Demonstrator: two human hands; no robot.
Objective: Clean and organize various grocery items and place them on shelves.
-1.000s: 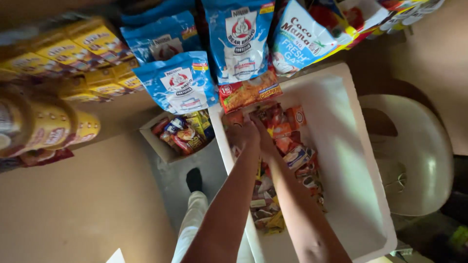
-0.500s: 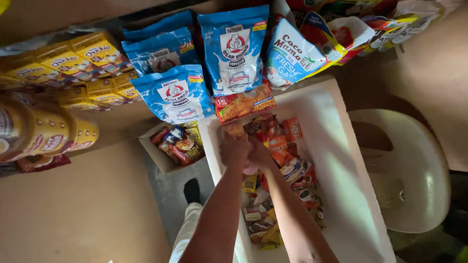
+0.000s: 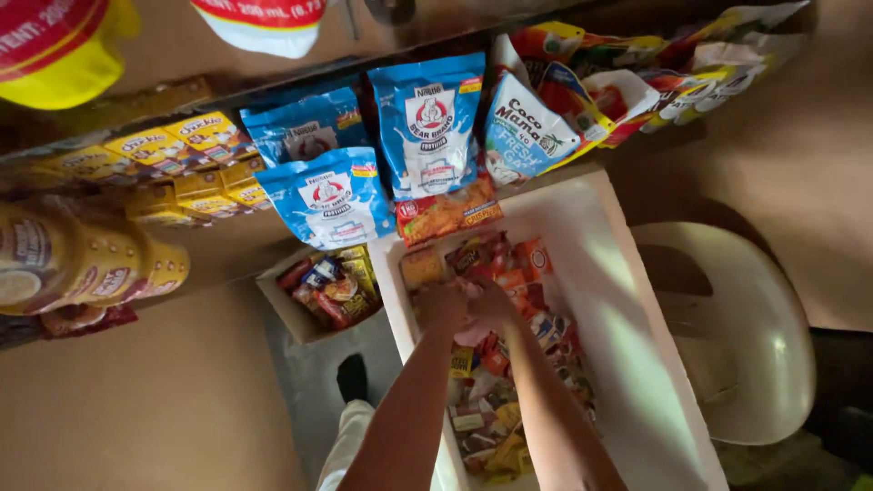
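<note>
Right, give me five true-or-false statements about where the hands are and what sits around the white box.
1. Both hands, left hand and right hand, are inside the white rectangular foam box. True.
2. The box holds small colourful sachets. True.
3. A white plastic chair stands to the left of the box. False: it stands on the right.
4. The blue pouches lie inside the box. False: they hang above it.
5. The smaller open box of packets sits left of the white box. True.

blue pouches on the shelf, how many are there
3 blue pouches: one at the left rear, a tall one right of it, and one in front over the shelf edge. More may be hidden behind.
</note>
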